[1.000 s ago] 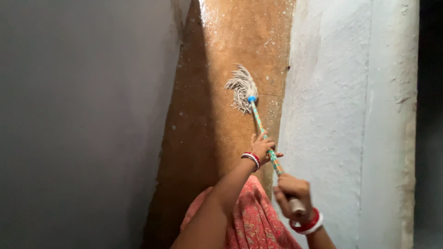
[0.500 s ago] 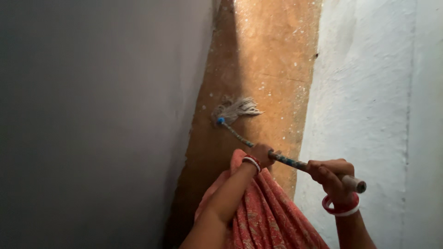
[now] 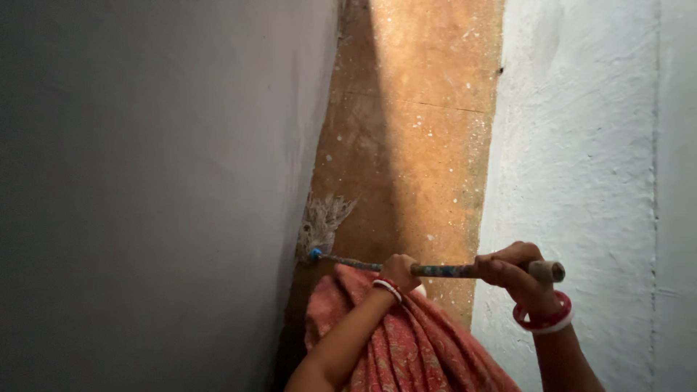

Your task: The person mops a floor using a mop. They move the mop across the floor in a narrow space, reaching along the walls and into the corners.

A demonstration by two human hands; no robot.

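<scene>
Head view. Mop: handle held nearly level across a narrow passage; string head pressed onto the brown floor at the foot of the grey wall.

Left hand: wrapped round mid-handle.

Right hand: clenched near the handle's end, beside the white wall.

Step judged: mopping along the left edge. A steady grip from both hands is called for.

The hands cover parts of the mop handle; both forearms run off the bottom edge.
</scene>
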